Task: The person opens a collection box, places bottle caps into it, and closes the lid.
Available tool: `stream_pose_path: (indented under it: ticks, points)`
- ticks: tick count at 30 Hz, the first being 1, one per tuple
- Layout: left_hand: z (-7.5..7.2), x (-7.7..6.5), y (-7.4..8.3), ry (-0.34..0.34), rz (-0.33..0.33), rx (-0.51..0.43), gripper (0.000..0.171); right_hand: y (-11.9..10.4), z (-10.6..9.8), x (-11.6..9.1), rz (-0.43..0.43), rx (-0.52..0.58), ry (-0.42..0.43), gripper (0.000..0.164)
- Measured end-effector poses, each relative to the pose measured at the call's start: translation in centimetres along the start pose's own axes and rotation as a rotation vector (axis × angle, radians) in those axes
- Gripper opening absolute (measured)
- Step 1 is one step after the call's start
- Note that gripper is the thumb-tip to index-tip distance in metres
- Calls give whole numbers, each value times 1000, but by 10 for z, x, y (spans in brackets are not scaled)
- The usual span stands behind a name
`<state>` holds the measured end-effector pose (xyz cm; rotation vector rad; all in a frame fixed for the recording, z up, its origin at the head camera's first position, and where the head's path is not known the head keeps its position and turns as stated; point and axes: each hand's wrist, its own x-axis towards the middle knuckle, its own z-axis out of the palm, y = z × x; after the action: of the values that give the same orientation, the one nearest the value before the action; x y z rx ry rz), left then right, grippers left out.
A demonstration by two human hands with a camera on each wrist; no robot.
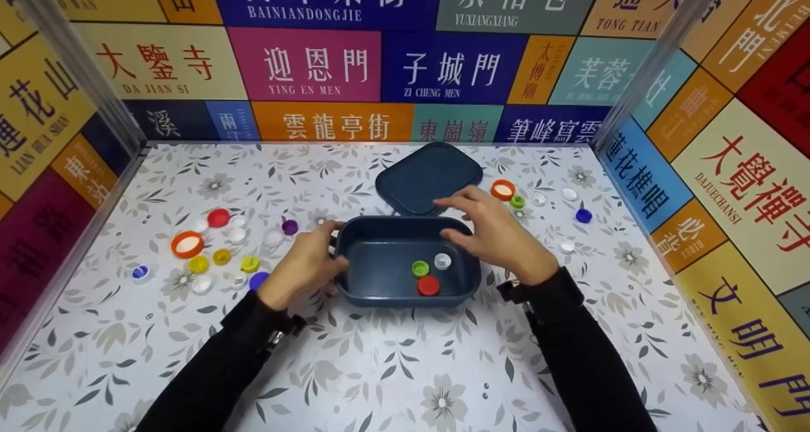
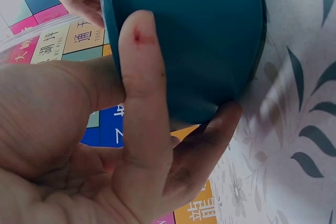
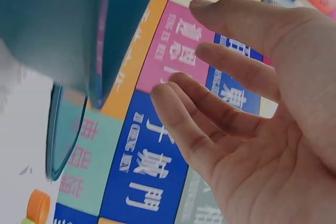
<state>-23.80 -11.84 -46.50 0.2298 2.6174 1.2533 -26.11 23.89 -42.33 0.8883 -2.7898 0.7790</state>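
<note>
A dark blue rectangular plastic box [image 1: 405,299] stands without its lid on the table, with a green cap [image 1: 420,268], a clear whitish cap [image 1: 442,261] and a red cap [image 1: 428,285] on its floor. My left hand [image 1: 304,261] grips the box's left end, thumb at the rim and fingers against the outer wall, as the left wrist view shows. Over the far right corner hovers my right hand [image 1: 500,239], fingers spread and loosely bent, holding nothing; the right wrist view shows it apart from the box. The matching lid [image 1: 430,176] lies flat behind the box.
Left of the box are scattered several caps, among them an orange ring-like cap [image 1: 187,245], a red cap [image 1: 218,217] and a purple cap [image 1: 290,227]. At right lie another orange cap [image 1: 503,190], a blue cap [image 1: 583,216] and whitish ones. Printed panels [image 1: 304,65] wall the table's back and sides.
</note>
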Motion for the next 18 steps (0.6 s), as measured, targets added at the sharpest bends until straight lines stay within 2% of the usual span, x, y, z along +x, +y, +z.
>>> stream_pose_path:
  ticks: [7, 10, 14, 18]
  points:
    - [1, 1, 0, -20, -35, -14, 79, 34, -13, -5, 72, 16, 99, 57]
    - [1, 1, 1, -19, -44, -9, 80, 51, -18, -4, 120, 12, 114, 59]
    - [0, 0, 1, -19, -43, -12, 79, 74, -24, 1, 211, -6, 88, 68]
    - [1, -2, 0, -1, -13, -7, 77, 95, -26, 7, 282, -24, 41, 79]
